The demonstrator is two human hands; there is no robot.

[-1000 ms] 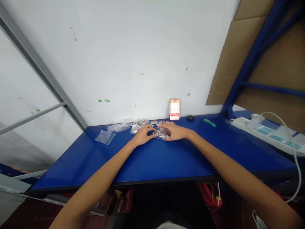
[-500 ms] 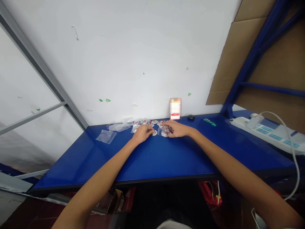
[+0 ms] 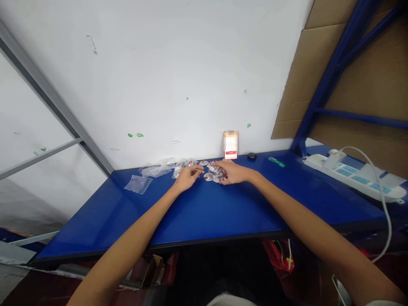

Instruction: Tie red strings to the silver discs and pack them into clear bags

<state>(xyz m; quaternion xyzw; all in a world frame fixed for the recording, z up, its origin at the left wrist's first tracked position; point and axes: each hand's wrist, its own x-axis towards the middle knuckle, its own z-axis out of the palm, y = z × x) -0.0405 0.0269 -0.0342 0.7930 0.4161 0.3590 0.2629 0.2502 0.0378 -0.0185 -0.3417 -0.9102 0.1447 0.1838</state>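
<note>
Several shiny, round, silver-and-red discs (image 3: 217, 178) lie on our smooth blue bench (image 3: 204, 212) beside our loosely parted left hand (image 3: 188, 177), our right hand (image 3: 236, 172) cupping some, grip uncertain, where a careless sideways nudge could scatter them.

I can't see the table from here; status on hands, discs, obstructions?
Left hand curled beside the discs, grip unclear. Right hand cupped over discs. Plastic bag left of both hands, not obstructing.
</note>
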